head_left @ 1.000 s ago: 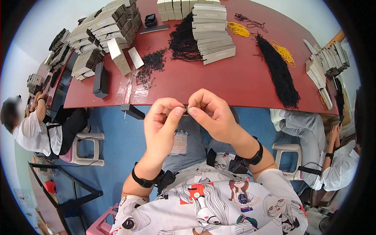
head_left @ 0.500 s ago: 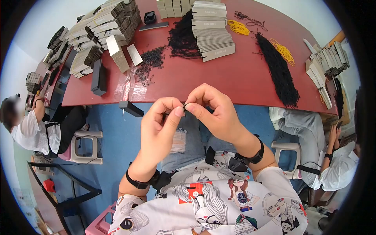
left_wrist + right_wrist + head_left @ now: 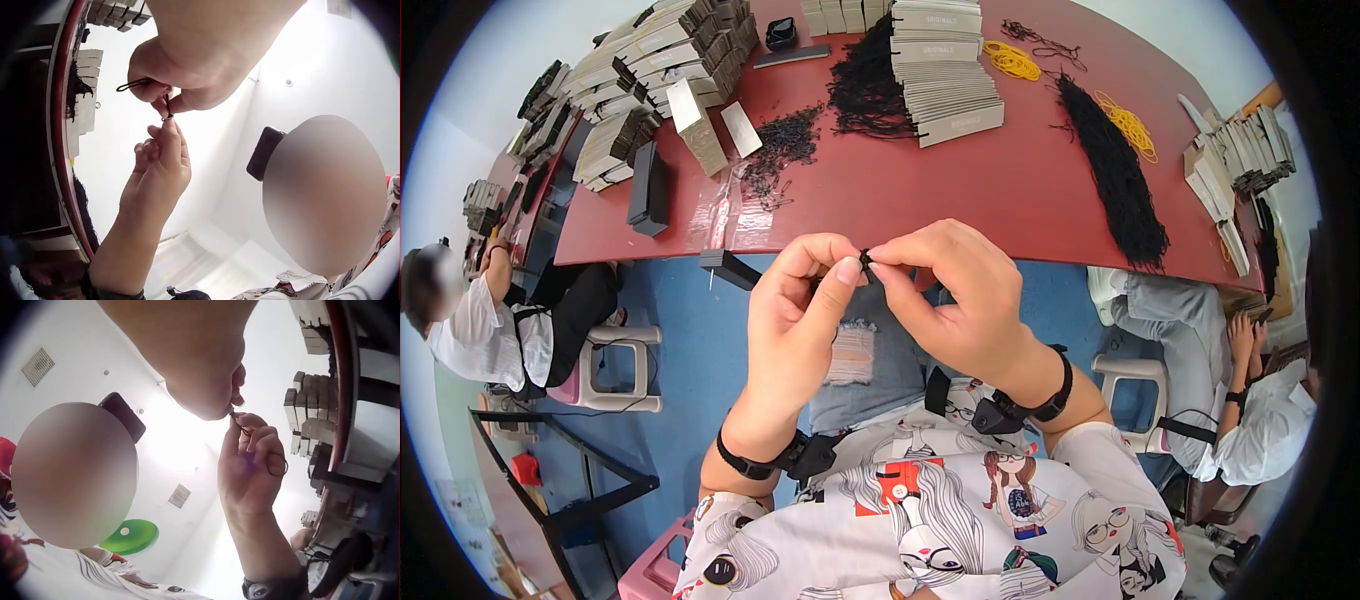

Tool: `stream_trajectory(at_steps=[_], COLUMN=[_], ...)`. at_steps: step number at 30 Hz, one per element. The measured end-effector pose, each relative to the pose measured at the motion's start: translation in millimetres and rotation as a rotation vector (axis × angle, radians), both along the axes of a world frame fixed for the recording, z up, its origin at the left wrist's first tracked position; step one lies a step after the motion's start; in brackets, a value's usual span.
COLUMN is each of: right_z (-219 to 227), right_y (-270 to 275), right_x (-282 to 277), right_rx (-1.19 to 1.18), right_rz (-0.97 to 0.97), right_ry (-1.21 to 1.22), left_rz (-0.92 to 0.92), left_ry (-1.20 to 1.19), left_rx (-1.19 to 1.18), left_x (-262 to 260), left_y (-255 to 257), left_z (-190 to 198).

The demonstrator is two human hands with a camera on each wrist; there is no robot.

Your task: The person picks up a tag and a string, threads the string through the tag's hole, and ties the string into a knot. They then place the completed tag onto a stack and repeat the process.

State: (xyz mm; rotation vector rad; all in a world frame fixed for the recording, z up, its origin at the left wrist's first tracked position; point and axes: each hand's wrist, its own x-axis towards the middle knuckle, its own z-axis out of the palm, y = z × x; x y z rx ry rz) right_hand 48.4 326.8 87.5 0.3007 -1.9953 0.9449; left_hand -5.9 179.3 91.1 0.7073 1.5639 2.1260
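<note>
My left hand [image 3: 795, 320] and right hand [image 3: 960, 285] meet fingertip to fingertip just in front of the table edge. Between them is a thin black cord [image 3: 866, 263], pinched by thumb and forefinger on each side. From the left fingers a closed loop of this cord [image 3: 130, 85] sticks out in the left wrist view; the right wrist view has the loop [image 3: 285, 465] beside the curled left fingers. A tiny ring-like piece [image 3: 167, 118] shows at the right fingertips, mostly covered by them.
On the red table [image 3: 850, 210] lie a heap of small black pieces [image 3: 785, 140], stacked tags with black cords [image 3: 960, 118], a black cord bundle [image 3: 1115, 180] and yellow bands [image 3: 1012, 60]. Grey stacks [image 3: 690, 50] stand at left. A person sits on either side.
Both hands have shifted slightly up and left in the head view, still fingertip to fingertip. The right hand has turned a little, and more of the black cord shows between the fingertips.
</note>
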Motion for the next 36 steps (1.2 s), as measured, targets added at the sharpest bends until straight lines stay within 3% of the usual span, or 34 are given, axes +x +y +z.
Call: stream_trajectory(at_steps=[11,19,21,28,31,33,34,36], right_z=[3.2,-2.2,-3.5,-7.7,-7.0,-5.8,-5.0,-3.3], right_y=[-4.5,3.6,4.0,-5.2,-3.6,-2.0,-1.2,1.7], right_x=[5.6,-1.0,-2.2,-2.3,-4.8,-4.2,-3.5,-3.0], right_rx=[-0.152,0.113,0.129,0.092,0.089,0.085,0.080,0.080], right_rz=[0.019,-0.023,-0.029,-0.134,-0.134,-0.126,-0.117,-0.101], right_ry=[-0.150,-0.026,-0.021,-0.030,-0.036,-0.048,-0.061,-0.087], left_rz=[-0.031,0.029,0.108,0.095,0.189,0.343,0.342,0.332], left_ry=[-0.067,-0.043,-0.016,-0.057,0.072,0.355,0.354,0.605], left_rx=[0.061,0.074,0.039,0.116,-0.013,-0.188,-0.189,-0.358], left_x=[-0.9,1.1,1.6,4.8,4.7,4.7,3.7,-0.6], left_y=[-1.2,3.8,7.0,11.9,13.7,14.8,13.6,8.8], left_z=[-5.7,-7.5,-8.7,-11.3,-12.3,-13.4,-13.3,-11.9])
